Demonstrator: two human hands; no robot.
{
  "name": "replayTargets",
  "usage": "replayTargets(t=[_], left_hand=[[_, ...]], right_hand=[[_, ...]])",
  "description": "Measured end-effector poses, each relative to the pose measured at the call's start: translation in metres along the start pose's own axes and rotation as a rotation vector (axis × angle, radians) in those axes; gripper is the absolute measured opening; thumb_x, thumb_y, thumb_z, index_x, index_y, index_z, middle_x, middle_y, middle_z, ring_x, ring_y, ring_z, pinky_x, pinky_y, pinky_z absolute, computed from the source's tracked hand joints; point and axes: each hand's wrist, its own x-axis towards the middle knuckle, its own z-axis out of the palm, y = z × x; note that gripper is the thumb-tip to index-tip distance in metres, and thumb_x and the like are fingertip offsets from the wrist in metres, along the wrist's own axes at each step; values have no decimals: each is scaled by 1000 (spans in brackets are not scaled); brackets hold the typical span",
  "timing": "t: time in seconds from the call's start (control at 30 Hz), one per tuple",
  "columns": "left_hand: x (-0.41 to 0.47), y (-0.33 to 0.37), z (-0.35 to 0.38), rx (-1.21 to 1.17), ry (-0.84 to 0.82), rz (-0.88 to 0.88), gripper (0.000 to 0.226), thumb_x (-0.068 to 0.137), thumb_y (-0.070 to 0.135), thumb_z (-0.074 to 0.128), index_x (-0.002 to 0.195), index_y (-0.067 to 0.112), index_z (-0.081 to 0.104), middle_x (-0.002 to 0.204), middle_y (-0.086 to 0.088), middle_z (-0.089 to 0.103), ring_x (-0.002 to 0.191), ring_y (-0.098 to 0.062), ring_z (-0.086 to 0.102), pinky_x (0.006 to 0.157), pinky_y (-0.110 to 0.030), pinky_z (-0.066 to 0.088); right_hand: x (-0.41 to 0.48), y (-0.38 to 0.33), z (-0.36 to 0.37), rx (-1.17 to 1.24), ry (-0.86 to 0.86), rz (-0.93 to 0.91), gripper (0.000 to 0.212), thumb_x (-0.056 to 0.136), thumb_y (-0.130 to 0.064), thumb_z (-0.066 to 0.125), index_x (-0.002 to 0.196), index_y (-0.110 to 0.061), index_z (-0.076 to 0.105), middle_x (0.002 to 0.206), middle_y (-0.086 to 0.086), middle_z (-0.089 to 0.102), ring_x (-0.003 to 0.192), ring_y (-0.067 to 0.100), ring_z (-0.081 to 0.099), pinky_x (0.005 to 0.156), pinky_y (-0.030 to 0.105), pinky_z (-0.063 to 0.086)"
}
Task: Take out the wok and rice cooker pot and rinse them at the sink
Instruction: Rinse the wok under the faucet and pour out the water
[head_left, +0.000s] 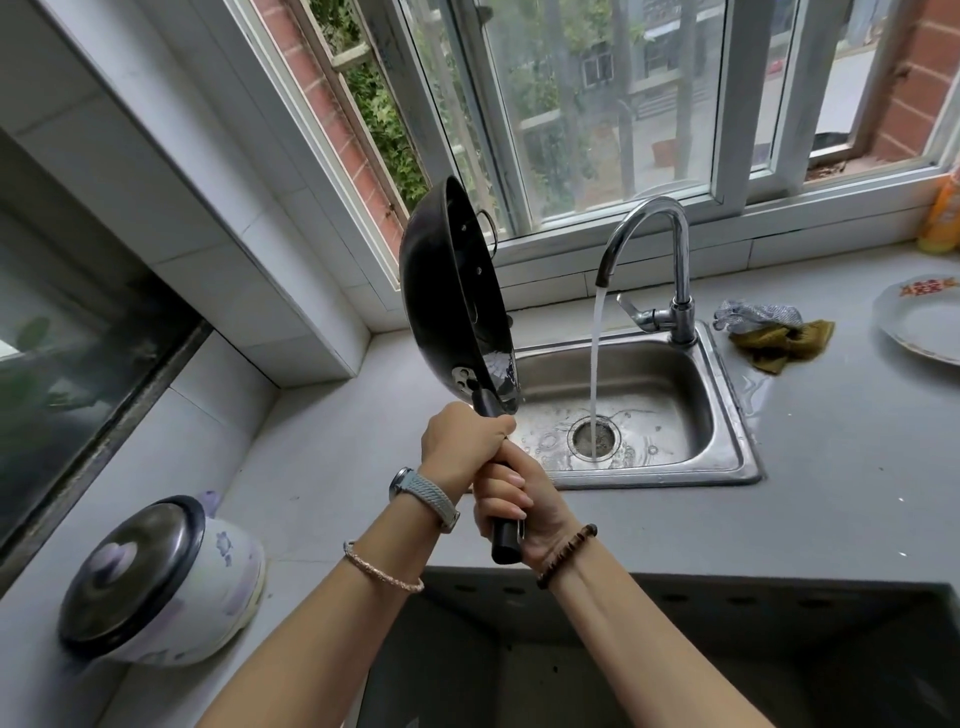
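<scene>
Left hand (461, 441) and right hand (522, 506) tight around handle of wok (448, 291) beside sink (652, 480).

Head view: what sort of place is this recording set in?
Most likely a home kitchen: a steel sink with a running faucet sits in a grey counter under a window, a rice cooker stands on the counter, and a wok is held up.

The grey countertop (857, 493) carries a stainless sink (649, 480) recessed at centre far. A lidded floral rice cooker (171, 587) stands at near left. Just right of the sink lie a grey checked cloth (753, 314) and an olive cloth (784, 343), touching each other. A patterned plate (914, 332) rests at far right. A wet patch (753, 395) lies beside the sink's right rim.
</scene>
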Motion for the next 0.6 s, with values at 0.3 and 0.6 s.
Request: replayTargets(t=[0.3,0.6], left_hand=[[-1,0,-3,-4,6,-2,28,79,35,64,66,11,60,66,-3,60,70,-23,59,57,-27,39],[3,6,8,-80,-77,-18,30,77,33,63,80,3,66,77,-10,67,83,-28,66,70,-34,51]], right_hand=[[1,1,2,2,-2,-6,43,81,-24,53,40,-14,43,31,-8,31,19,6,30,23,11,21],[-6,-10,-2,-110,48,-5,35,78,-21,56,45,-15,44,35,-8,32,20,4,29,24,11,20]])
